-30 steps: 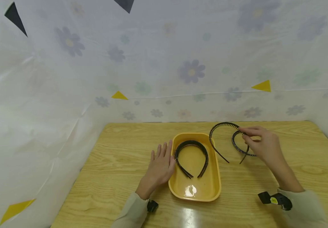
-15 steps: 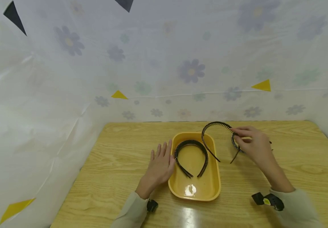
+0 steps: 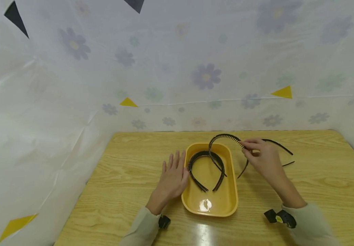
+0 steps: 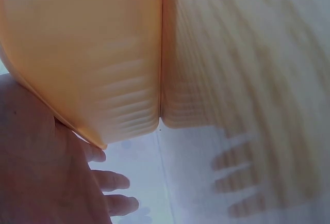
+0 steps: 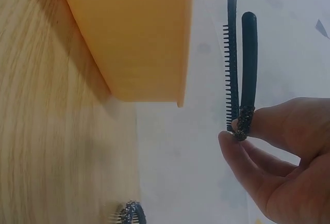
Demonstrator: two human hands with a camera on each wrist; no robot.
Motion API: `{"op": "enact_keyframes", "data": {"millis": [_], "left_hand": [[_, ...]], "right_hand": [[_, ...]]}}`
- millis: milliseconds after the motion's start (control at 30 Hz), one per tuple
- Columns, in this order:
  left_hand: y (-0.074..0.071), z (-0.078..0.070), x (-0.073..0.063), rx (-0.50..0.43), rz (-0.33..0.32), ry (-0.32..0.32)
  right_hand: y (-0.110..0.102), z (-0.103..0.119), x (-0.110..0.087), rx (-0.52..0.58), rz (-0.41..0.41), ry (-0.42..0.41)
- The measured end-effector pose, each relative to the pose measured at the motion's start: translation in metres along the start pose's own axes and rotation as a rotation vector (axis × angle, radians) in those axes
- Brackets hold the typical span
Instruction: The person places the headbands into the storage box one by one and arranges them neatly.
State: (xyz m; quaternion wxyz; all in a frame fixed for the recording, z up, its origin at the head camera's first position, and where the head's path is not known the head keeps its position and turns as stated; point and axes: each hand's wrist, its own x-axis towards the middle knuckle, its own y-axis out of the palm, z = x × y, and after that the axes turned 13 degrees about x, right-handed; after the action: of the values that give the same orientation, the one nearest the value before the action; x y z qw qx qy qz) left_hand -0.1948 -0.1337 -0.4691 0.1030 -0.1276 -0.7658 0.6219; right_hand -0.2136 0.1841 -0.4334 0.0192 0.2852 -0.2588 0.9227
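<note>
My right hand (image 3: 264, 157) pinches a black toothed headband (image 3: 224, 135) between thumb and fingertips. The band's left end overlaps the yellow tray (image 3: 234, 191) in the head view, while the right wrist view shows the held headband (image 5: 249, 59) edge-on, beside the tray's wall. Inside the tray lie several nested black headbands (image 3: 192, 171), their ends pointing towards me. My left hand (image 3: 172, 179) rests flat with straight fingers along the tray's left rim; its fingers (image 4: 117, 181) reach past the tray's side in the left wrist view. Another dark headband (image 3: 280, 144) lies on the table, partly hidden behind my right hand.
The wood-grain table (image 3: 127, 164) ends at a white flowered sheet (image 3: 164, 68) at the back, with more sheeting at the left and right. Yellow and black triangular patches mark the sheet. Each wrist carries a black strap-on device.
My right hand has moved left with the held headband, bringing it from the tray's right edge over the tray. The left hand and tray have stayed in place.
</note>
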Motion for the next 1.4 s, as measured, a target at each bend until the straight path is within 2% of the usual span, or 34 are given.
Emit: {"op": "enact_keyframes", "data": {"millis": [300, 533, 733, 1133, 1400], "left_hand": [[0.000, -0.002, 0.001, 0.050, -0.041, -0.008], [-0.003, -0.002, 0.001, 0.100, -0.047, -0.009], [-0.002, -0.001, 0.003, 0.104, -0.046, -0.013], [0.000, -0.004, 0.007, 0.098, -0.043, -0.014], [0.001, -0.004, 0.005, 0.096, -0.039, -0.007]], "right_hand": [[0.010, 0.005, 0.001, 0.017, 0.011, -0.003], [0.019, 0.006, 0.001, 0.041, 0.019, -0.028], [0.029, 0.006, 0.000, -0.028, 0.015, -0.045], [0.047, 0.006, -0.004, -0.046, 0.082, -0.006], [0.057, 0.006, -0.004, -0.039, 0.117, -0.033]]}}
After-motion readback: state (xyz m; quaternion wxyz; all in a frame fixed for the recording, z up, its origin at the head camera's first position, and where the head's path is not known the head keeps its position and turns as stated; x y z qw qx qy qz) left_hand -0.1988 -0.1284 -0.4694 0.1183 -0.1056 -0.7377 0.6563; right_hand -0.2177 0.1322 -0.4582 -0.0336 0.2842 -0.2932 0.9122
